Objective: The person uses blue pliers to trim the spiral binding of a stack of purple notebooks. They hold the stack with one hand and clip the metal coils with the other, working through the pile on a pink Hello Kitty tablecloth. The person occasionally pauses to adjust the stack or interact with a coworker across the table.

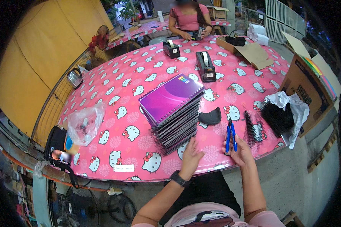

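Observation:
A tall, slightly skewed stack of spiral-bound notebooks (172,99) with purple covers stands mid-table in front of me. My left hand (192,156), a dark watch at its wrist, is beside the bottom of the stack with its fingers stretched out and nothing in them. Blue-handled nippers (231,138) stand upright in my right hand (243,154), their dark jaws pointing away from me. Just beyond the nippers lies a black curved, flat piece (210,116). Loose black binding coils (250,126) rest on the table to the right of the nippers.
A bundle of black coils (278,118) sits in white wrapping beside a cardboard box (305,89). Two tape dispensers (205,68) stand beyond the notebooks. At left are a clear plastic bag (86,125) and a black pouch (56,142). Another person (190,19) holds a dark object across the table.

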Motion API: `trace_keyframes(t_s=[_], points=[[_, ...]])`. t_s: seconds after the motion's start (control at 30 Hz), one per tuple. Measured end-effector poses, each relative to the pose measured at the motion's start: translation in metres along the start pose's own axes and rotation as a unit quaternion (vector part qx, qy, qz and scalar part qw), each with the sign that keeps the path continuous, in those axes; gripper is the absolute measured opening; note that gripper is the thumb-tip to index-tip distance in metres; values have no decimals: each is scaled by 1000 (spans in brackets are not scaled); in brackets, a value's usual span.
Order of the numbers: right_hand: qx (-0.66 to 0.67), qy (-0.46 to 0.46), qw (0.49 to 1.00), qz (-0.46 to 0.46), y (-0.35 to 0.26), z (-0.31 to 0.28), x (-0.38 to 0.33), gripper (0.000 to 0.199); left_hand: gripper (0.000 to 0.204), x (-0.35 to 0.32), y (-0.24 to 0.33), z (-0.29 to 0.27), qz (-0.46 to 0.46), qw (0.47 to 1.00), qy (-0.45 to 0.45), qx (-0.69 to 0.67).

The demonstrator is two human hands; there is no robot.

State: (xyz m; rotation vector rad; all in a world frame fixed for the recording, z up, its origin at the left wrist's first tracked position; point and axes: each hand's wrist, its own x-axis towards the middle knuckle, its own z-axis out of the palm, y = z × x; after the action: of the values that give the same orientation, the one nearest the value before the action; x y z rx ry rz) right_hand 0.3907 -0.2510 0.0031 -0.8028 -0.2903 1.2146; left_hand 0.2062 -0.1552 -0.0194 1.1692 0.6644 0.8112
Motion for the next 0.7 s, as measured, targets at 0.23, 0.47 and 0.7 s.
trace_keyframes(t_s=[0.23,0.47,0.7], points=[[162,-111,977,85,11,21,-6,34,83,17,-11,24,52,998,36,-13],[-198,-69,965,-158,5,63,9,43,35,-57,92,-21,371,884,45,282],[-168,-3,867,-468,-46,183,85,24,51,47,182,-64,408,883,224,61]])
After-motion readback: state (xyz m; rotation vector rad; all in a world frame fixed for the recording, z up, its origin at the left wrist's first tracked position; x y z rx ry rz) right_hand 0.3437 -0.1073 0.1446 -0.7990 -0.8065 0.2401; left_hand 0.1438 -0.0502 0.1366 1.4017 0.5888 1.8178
